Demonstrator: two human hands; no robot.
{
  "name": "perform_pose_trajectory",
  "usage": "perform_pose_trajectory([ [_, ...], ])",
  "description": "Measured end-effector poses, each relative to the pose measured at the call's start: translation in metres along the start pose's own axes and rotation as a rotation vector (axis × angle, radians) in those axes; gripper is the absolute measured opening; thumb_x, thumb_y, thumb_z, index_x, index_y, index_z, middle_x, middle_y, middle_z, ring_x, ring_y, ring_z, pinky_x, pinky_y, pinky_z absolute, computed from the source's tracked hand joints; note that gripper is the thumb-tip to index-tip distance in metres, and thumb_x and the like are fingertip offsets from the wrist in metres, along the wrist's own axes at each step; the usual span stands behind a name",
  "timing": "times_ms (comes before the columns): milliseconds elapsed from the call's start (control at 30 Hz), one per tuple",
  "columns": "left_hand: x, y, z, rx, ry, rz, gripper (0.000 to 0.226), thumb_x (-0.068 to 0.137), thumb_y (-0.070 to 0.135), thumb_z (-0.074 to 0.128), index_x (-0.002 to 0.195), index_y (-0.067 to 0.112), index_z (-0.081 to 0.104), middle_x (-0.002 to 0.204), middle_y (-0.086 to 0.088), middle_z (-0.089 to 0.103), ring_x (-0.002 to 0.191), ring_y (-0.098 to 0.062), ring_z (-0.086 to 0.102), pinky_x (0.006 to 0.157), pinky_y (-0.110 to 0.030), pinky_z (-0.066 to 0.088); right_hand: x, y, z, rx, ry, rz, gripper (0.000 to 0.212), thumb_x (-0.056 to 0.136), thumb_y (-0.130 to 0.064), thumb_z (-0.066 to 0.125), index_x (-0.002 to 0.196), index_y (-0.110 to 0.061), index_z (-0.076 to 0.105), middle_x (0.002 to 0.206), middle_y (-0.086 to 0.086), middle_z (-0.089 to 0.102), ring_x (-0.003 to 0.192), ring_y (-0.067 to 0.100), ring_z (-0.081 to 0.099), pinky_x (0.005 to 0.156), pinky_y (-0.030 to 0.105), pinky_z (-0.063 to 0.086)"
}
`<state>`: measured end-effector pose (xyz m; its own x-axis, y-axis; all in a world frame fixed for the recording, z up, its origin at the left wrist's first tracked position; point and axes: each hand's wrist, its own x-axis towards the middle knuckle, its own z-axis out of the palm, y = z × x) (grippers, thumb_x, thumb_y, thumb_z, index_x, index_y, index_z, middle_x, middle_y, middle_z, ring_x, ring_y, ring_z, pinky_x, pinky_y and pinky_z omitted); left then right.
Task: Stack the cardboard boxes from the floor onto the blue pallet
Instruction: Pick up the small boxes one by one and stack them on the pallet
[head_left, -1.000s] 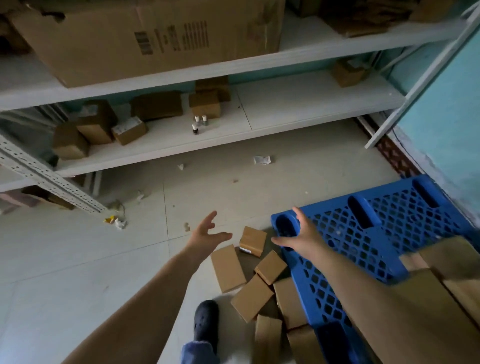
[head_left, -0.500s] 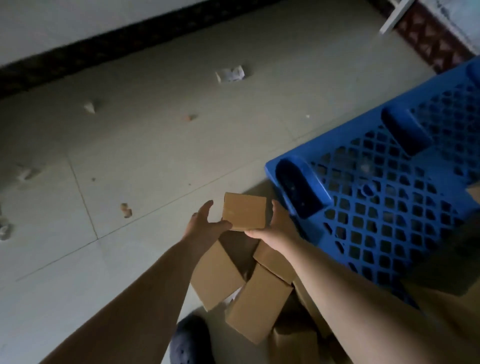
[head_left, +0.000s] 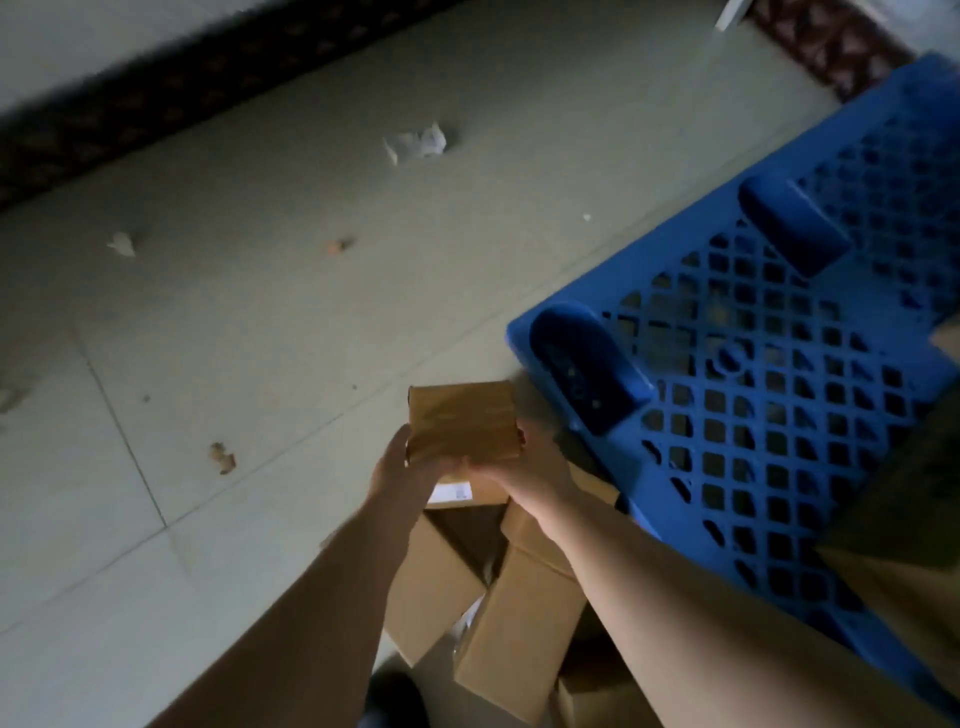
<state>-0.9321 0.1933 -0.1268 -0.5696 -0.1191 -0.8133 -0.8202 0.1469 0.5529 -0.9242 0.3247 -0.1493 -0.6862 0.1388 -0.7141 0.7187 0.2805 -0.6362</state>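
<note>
Holding a small square tan cardboard box (head_left: 464, 422) up off the floor, the person has one hand clamped on each side of it, left hand (head_left: 402, 467) on the left edge and right hand (head_left: 524, 465) on the right and underneath. My guess is the two-sided grip is there to keep it level, since a box this size looks light enough for one hand.

It hangs just beside the near corner of the blue plastic lattice pallet (head_left: 779, 415), not over it yet. So the pick looks done and the carry across is what's left.

Right under the wrists is the pile of plain brown cardboard boxes (head_left: 519, 597) on the floor, lying at all angles and leaning on each other, one showing a white label (head_left: 451, 491). They look dumped rather than stacked, which is probably why the top, loose one got grabbed.

Some cardboard (head_left: 904, 519) already lies over the pallet's right part, though it's too dark to tell how it sits. The near open grid is the obvious landing spot.

Further out, the pale tiled floor (head_left: 208, 338) has crumpled white paper (head_left: 415, 143) and little scraps on it, well apart from everything.
</note>
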Motion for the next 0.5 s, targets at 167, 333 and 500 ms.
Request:
perform_pose_trajectory([
  [167, -0.075, 0.09, -0.017, -0.057, 0.092, 0.149, 0.074, 0.081, 0.018, 0.068, 0.143, 0.024, 0.028, 0.139, -0.004, 0.041, 0.125, -0.028, 0.042, 0.092, -0.037, 0.037, -0.06, -0.094, -0.046, 0.088, 0.012, -0.109, 0.035, 0.077, -0.021, 0.069, 0.109, -0.011, 0.06, 0.098, 0.008, 0.067, 0.092, 0.021, 0.064, 0.078, 0.031, 0.052],
  [333, -0.209, 0.23, -0.041, -0.122, 0.043, 0.36, 0.021, 0.06, 0.012, 0.055, 0.079, 0.012, 0.065, 0.086, -0.012, 0.053, 0.079, -0.023, 0.049, 0.07, -0.03, 0.036, -0.166, -0.234, -0.124, 0.218, 0.163, -0.234, 0.03, 0.077, -0.018, 0.069, 0.101, -0.004, 0.061, 0.09, 0.011, 0.069, 0.082, 0.025, 0.067, 0.07, 0.037, 0.055],
  [500, -0.377, 0.352, -0.039, -0.182, 0.03, 0.547, 0.02, 0.069, 0.009, 0.061, 0.055, 0.023, 0.065, 0.069, -0.003, 0.06, 0.065, -0.021, 0.055, 0.071, -0.037, 0.048, -0.307, -0.356, -0.221, 0.307, 0.332, -0.396, 0.031, 0.073, -0.031, 0.072, 0.097, -0.014, 0.065, 0.099, 0.011, 0.065, 0.079, 0.019, 0.066, 0.068, 0.03, 0.054],
])
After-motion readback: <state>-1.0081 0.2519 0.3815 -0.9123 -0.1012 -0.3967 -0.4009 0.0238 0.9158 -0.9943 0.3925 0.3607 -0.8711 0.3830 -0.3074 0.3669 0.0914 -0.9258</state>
